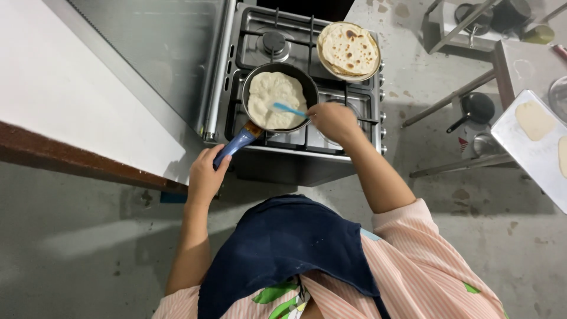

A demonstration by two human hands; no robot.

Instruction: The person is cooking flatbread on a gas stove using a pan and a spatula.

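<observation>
Your left hand (204, 174) grips the blue pan handle (235, 145); your right hand (332, 120) pinches a blue spatula (288, 108) over the flatbread (274, 99). The pan (307, 88) sits at the stove's (295, 155) 6 o'clock edge, so a hard push could probably tear the dough or slide it off.

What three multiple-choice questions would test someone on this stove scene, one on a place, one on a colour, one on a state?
1. Where is the plate of cooked flatbreads?
A. on the stove's back right
B. on the floor
C. on the tray

2. What colour is the pan handle?
A. red
B. blue
C. black

3. What state is the flatbread in the pan?
A. burnt black
B. pale, unbrowned
C. folded in half

Answers:
1 A: it sits on the stove behind the pan.
2 B: the left hand grips a blue handle.
3 B: it lies flat and white under the spatula in the right hand.
</observation>
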